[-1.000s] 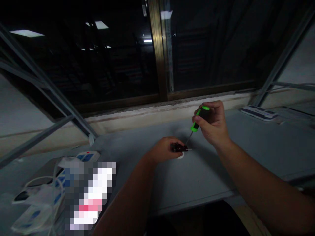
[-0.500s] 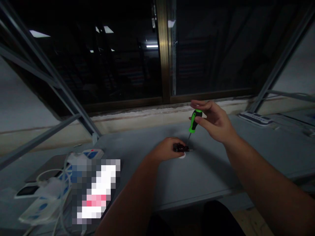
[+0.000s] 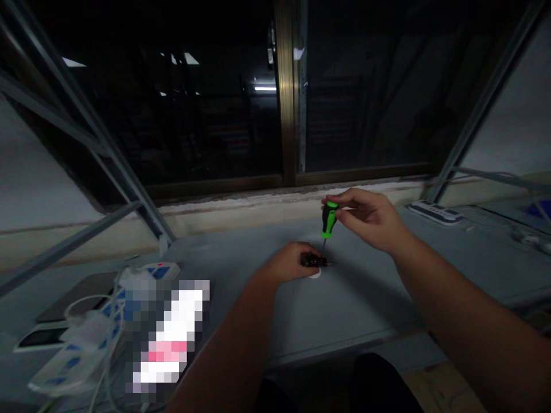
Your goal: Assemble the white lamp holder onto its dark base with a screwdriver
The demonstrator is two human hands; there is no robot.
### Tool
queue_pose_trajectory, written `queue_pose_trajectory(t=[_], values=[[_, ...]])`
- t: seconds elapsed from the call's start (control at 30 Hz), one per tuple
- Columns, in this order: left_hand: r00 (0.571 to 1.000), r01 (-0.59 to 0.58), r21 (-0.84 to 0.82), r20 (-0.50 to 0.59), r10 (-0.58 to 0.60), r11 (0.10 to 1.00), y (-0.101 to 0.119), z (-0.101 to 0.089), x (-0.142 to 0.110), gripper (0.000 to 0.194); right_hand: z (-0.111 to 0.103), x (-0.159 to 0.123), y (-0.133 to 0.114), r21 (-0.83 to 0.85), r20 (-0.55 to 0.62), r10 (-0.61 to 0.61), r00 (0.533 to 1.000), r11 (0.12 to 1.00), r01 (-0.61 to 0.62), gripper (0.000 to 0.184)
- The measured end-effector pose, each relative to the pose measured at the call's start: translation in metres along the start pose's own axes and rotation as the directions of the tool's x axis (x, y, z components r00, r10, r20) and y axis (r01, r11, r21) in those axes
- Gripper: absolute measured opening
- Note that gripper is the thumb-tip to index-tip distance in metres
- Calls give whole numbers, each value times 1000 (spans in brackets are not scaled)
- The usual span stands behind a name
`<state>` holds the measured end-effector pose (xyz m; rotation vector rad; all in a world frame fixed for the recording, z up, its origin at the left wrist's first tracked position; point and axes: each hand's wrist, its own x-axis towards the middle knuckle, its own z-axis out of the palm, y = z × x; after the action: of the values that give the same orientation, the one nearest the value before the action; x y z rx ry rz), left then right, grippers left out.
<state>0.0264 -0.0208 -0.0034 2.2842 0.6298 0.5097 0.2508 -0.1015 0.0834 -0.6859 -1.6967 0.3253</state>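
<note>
My right hand (image 3: 365, 215) grips the upper end of a screwdriver (image 3: 329, 221) with a green and black handle. The screwdriver stands nearly upright, its thin shaft pointing down at a small dark object (image 3: 314, 260). With thumb and fingers, my left hand (image 3: 293, 264) holds that dark object against the grey table (image 3: 344, 321). The object seems to have short metal prongs on its right side; its exact kind is unclear. Part of a white round piece (image 3: 315, 273) shows just below it. Whether the tip sits in a screw is too small to see.
On the left lie a white and blue power strip (image 3: 73, 364) with cables, a flat grey device (image 3: 75, 295) and a pixelated bright screen (image 3: 172, 332). Another power strip (image 3: 434, 212) sits at the back right. Metal frame posts (image 3: 129, 178) rise on both sides before a dark window.
The screwdriver has gone from tilted to nearly upright, and my right hand has shifted slightly down and left, its fingers closer round the handle top. My left hand keeps its hold.
</note>
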Motion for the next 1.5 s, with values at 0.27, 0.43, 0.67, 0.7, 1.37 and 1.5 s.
queue_pose_trajectory(t=[0.27, 0.43, 0.67, 0.7, 1.37, 1.5], values=[[1000, -2, -29, -24, 2, 1000, -2, 1, -1, 40, 11, 2, 2, -59, -128, -30, 991, 998, 23, 12], [999, -18, 22, -27, 19, 1000, -2, 1, -1, 39, 6, 4, -7, -323, -176, -54, 983, 946, -6, 22], [1000, 4, -12, -20, -4, 1000, -1, 1, 0, 40, 6, 6, -19, -161, -85, 50, 995, 985, -63, 14], [1000, 1, -8, -20, -1, 1000, -1, 1, 0, 40, 6, 7, -19, -171, -74, 67, 995, 982, -79, 14], [999, 14, 9, -39, -13, 1000, 4, 0, -1, 38, 16, 11, -5, -522, -242, -185, 953, 852, 32, 29], [1000, 19, 8, -25, -18, 1000, 1, 1, -1, 39, 19, 5, 1, -161, -207, -34, 978, 987, 0, 12]])
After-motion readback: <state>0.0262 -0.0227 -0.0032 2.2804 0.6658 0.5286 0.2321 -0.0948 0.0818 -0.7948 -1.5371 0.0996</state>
